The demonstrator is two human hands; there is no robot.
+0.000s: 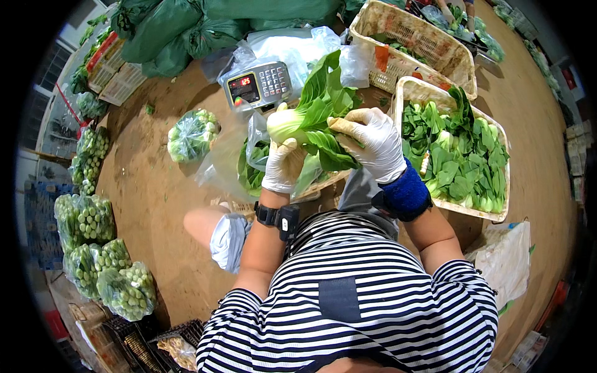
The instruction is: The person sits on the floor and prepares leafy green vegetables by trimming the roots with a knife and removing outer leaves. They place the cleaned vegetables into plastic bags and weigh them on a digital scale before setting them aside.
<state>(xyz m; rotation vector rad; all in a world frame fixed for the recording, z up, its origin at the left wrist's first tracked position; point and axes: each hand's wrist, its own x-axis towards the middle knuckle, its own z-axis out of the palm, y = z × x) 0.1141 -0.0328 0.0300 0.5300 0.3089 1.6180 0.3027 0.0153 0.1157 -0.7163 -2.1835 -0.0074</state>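
A head of bok choy (285, 125) is held up before me, its pale base to the left and its leaves to the right. Wearing a white glove, my left hand (285, 163) grips it around the base. My right hand (373, 142), also gloved, has its thumb and fingers closed at the leaves; whether they pinch one leaf is hard to tell. Below lies a clear plastic bag (224, 163) with greens (252, 170) showing beside it, partly hidden by my left hand. Just beyond the bok choy stands a digital scale (258, 84) with a lit display.
To the right, a crate (501, 212) holds loose bok choy and a knife with a pale handle (425, 163). Another crate (396, 79) stands behind it. One bagged bundle (193, 135) sits on the floor at left; several more (126, 289) line the left side. Green sacks (163, 28) lie ahead.
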